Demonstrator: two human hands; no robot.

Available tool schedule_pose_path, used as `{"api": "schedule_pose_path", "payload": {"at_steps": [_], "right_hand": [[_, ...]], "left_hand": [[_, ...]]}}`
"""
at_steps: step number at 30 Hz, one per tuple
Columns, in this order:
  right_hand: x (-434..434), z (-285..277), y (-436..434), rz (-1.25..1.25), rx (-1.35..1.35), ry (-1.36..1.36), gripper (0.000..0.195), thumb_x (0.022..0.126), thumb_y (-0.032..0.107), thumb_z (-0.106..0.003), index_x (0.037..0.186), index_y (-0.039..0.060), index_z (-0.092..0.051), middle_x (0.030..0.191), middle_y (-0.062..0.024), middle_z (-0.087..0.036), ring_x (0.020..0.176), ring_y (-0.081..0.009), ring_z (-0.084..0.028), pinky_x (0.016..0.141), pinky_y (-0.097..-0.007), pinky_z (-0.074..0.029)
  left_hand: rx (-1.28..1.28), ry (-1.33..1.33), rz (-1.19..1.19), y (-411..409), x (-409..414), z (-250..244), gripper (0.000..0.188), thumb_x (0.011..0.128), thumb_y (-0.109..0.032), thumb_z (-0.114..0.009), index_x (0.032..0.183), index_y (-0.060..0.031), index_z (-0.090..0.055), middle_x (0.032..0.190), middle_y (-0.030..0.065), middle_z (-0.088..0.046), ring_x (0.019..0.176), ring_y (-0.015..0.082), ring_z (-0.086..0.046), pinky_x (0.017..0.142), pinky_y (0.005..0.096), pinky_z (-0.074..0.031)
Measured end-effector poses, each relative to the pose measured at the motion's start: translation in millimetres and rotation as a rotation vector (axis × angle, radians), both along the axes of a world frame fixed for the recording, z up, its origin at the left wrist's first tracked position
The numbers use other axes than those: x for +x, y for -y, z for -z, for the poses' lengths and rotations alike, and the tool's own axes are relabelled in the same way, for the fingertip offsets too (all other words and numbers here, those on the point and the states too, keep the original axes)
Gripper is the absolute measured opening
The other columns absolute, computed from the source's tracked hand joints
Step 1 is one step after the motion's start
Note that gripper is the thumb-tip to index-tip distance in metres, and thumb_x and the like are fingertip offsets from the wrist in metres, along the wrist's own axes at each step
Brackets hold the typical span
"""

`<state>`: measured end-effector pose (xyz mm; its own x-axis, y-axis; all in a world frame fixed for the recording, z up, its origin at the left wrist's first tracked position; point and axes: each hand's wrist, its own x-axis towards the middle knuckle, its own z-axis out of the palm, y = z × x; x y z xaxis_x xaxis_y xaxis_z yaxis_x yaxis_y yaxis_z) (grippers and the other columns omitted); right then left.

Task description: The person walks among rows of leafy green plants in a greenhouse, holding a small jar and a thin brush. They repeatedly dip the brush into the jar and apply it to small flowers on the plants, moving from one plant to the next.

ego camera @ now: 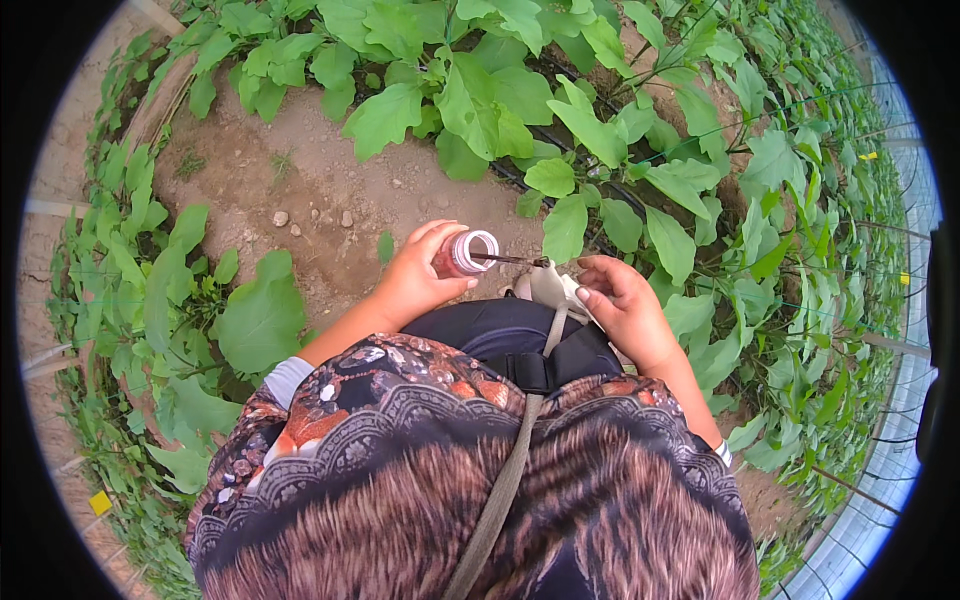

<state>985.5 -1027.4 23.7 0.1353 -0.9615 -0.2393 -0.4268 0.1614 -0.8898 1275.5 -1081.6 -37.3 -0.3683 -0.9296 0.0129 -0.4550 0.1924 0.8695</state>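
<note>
My left hand (424, 270) grips a small open bottle (455, 255) of clear or pinkish material, its mouth tilted to the right. A thin dark stick (506, 259) reaches out of the mouth toward the right, with a dark end over a white pouch-like thing (546, 286). This white thing lies against my lap beside a beige strap. My right hand (619, 300) is at its right edge, the thumb and fingers pinching a white flap. What the curled fingers cover is hidden.
Leafy eggplant-like plants (480, 97) grow ahead, with more plants (259, 315) at the left. Black irrigation tubing (517, 176) runs under leaves. Bare soil (315, 172) with stones lies between rows. A green string (757, 116) crosses the right row. A black buckle (528, 372) sits at my waist.
</note>
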Motion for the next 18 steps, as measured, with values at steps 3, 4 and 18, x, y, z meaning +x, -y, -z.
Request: {"api": "schedule_pose_path", "payload": {"at_steps": [3,4,18], "right_hand": [[-48.9,42.0,14.2,0.165,0.033,-0.089,0.026,0.086,0.005,-0.06,0.111,-0.0015,-0.056,0.09,-0.0043,-0.06,0.085,-0.0114,-0.057,0.078,-0.0252,-0.046],[-65.4,62.0,22.0,0.219,0.068,-0.083,0.026,0.085,0.009,-0.061,0.109,-0.0016,-0.057,0.089,-0.0055,-0.061,0.083,-0.0129,-0.057,0.076,-0.0262,-0.047],[-251.0,400.3,102.6,0.474,0.682,-0.234,0.03,0.087,0.023,-0.057,0.113,0.0072,-0.052,0.096,-0.0063,-0.058,0.081,-0.0204,-0.055,0.066,-0.0329,-0.043]], "left_hand": [[0.184,-0.142,-0.126,0.7,2.6,-3.7,0.068,0.065,-0.012,-0.079,0.123,-0.0018,-0.047,0.119,0.0102,-0.051,0.112,0.021,-0.05,0.097,0.0341,-0.039],[0.275,-0.257,-0.212,-1.2,6.9,6.8,0.065,0.066,-0.009,-0.078,0.123,-0.0011,-0.047,0.117,0.0088,-0.052,0.109,0.0184,-0.051,0.095,0.0328,-0.04],[0.319,-0.228,-0.729,-48.4,8.9,-54.4,0.051,0.071,0.003,-0.071,0.115,-0.0035,-0.046,0.095,0.005,-0.057,0.087,0.0145,-0.056,0.079,0.0298,-0.046]]}}
